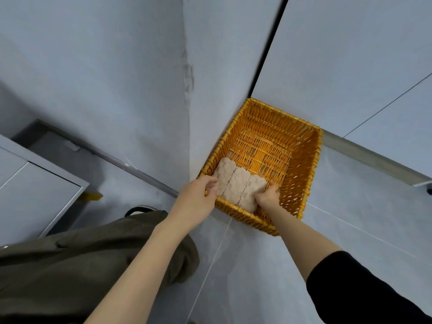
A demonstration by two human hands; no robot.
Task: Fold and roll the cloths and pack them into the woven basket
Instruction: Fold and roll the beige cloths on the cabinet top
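- The woven basket (304,164) is orange-yellow and rectangular, and it sits on the pale tiled floor (350,230) in a corner, its far side against a pale wall panel (350,54) and its left side against a wall edge.
- 3 rolled cloths (236,183), beige and fluffy, lie side by side in the near left part of the basket, touching one another and lined up along its left wall.
- The rest of the basket's woven bottom, to the far right of the rolls, is bare.
- The left hand (198,197) reaches over the near left corner of the basket, with its fingertips touching the leftmost roll; the fingers are loosely curled against the cloth, and whether they pinch it I cannot tell.
- The right hand (268,195) is down inside the basket just beside the rightmost roll, its fingers bent and pressed against that roll's right side; a true grip cannot be confirmed.
- The right arm wears a black sleeve (362,288) pushed up above the forearm; the left forearm is bare.
- Olive-brown trousers (81,265) fill the near left of the view.
- A grey cabinet (28,190) stands at the far left, well apart from the basket.
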